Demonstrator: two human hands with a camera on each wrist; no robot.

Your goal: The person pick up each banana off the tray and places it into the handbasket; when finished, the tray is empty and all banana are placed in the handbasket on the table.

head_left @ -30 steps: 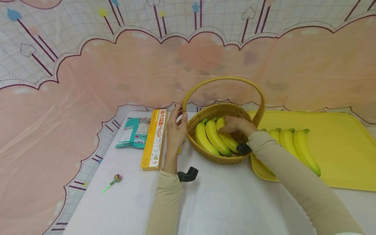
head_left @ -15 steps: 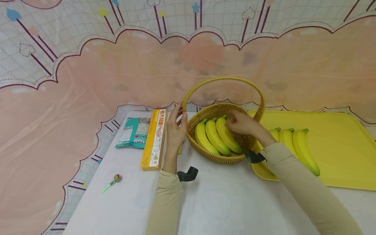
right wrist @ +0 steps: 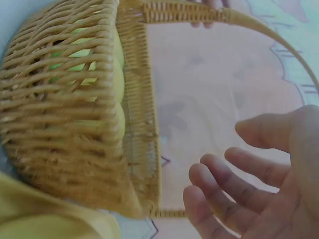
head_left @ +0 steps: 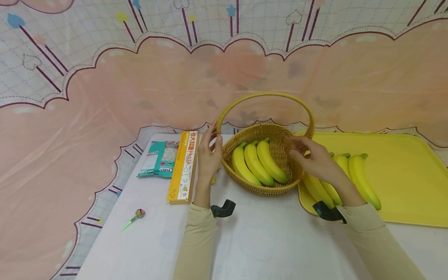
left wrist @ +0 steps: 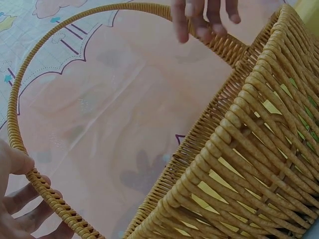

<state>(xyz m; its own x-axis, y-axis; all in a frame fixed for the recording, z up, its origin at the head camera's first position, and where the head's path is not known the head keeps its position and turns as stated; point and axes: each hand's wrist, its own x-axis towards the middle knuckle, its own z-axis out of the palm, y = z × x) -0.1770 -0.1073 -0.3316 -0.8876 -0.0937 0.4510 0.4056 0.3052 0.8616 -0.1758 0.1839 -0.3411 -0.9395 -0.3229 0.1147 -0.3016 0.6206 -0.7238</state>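
Note:
A wicker basket (head_left: 261,190) with a tall arched handle (head_left: 267,93) stands at mid-table in the head view. Three bananas (head_left: 257,166) lie side by side in its left part. My left hand (head_left: 209,158) holds the handle near its left foot, thumb on one side and fingers behind, as the left wrist view shows. Over the basket's right rim hovers my right hand (head_left: 316,160), fingers loosely bent and holding nothing; the right wrist view shows a gap between thumb and fingers. Several more bananas (head_left: 362,179) rest on a yellow tray (head_left: 406,175), partly hidden by that hand.
Left of the basket lie an orange and white pasta box (head_left: 183,167) and a teal packet (head_left: 158,160). A lollipop (head_left: 139,213) lies nearer the front left. Behind the table hangs a patterned cloth (head_left: 168,89).
My right hand has let go of the rightmost banana in the basket and drawn back to the right, above the rim. The left hand has stayed on the handle.

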